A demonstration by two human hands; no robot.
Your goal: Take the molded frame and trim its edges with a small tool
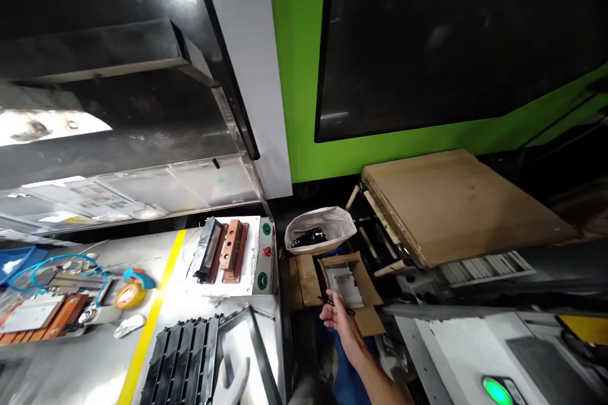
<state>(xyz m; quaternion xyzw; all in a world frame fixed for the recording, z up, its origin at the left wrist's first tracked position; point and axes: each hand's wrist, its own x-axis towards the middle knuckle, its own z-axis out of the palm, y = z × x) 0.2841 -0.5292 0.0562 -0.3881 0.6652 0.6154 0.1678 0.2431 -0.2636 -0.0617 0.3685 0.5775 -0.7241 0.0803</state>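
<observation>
A hand reaches down to an open box on the floor.

The right hand [341,318] hangs over the near edge of the box [352,291]. Its fingers are curled together on a thin dark thing, too small to make out. The box is brown cardboard with its flaps open, and pale flat parts [346,283] lie inside it. The box sits low, between the metal table [95,367] and a tilted board [456,202]. Just behind the box is a bin [320,231] with a white bag and dark bits in it. On the table lie a black grid [183,361], two copper blocks [234,250], a yellow tape roll [127,295] and a blue hose [52,264]. A white glove [235,380] rests on the table by the grid; I cannot tell if a hand is in it. The left hand is not seen for sure. A green light [496,390] glows at the bottom right.
</observation>
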